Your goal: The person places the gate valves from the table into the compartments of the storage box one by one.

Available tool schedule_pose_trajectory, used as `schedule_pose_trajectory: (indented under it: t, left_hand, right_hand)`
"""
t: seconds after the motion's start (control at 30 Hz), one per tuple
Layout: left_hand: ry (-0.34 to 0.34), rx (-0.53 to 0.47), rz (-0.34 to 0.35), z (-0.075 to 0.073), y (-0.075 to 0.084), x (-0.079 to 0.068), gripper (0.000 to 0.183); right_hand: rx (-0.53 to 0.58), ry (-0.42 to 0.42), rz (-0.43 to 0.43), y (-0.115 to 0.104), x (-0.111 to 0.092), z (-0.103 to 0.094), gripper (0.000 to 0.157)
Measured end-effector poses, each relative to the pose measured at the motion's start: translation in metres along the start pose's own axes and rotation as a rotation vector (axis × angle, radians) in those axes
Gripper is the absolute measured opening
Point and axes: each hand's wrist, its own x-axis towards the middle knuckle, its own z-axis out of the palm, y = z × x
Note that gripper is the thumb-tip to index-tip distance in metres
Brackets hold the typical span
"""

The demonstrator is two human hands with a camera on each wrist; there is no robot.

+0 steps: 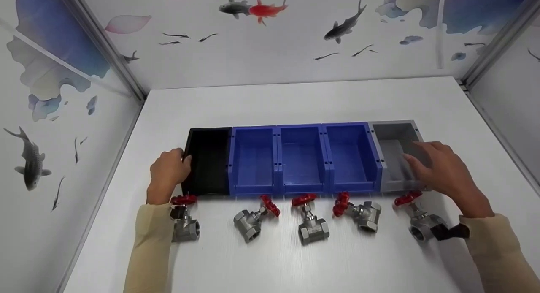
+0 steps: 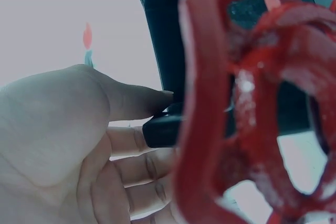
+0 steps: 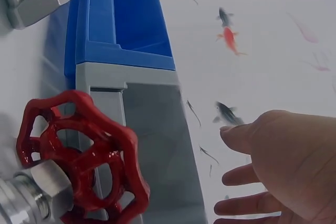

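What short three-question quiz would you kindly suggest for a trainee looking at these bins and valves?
1. How many valves lie on the near side of the row of bins?
2. What does the left hand grip: (a) a valve, (b) the black bin, or (c) the gray bin?
3. True or false: the middle bin is gray.

Key: 1. Five. 2. b. 3. False; it is blue.

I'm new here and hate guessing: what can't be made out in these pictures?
Head view: the leftmost valve, partly hidden by the left sleeve.
Left wrist view: much of the black bin, behind a red handwheel.
Right wrist view: part of the right hand, cut off at the edge.
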Motion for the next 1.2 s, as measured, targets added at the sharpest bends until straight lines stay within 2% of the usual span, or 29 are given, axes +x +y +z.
schedule_pose_trajectory:
  t: [0.17,0.37,0.63,0.97,1.2]
  left_hand:
    - [0.006,0.005,-0.001,-0.001,-0.001,-0.002,0.031]
    - [0.011,-0.01,-0.008,-0.002,-0.001,-0.003,0.031]
    - [0.019,-0.02,-0.008,-0.002,-0.001,-0.005,0.032]
    - [0.018,-0.016,-0.007,0.001,-0.002,-0.004,0.031]
    - [0.02,-0.022,-0.003,0.002,-0.001,-0.004,0.031]
  right_hand:
    - [0.02,-0.03,0.007,0.001,-0.004,-0.005,0.054]
    - [0.035,-0.01,-0.003,0.004,-0.01,-0.01,0.049]
    - [0.077,-0.025,0.009,0.008,-0.019,-0.014,0.045]
    - [0.073,-0.022,0.039,0.015,-0.028,-0.019,0.03]
    - [0.083,-0.059,0.07,0.021,-0.036,-0.018,0.028]
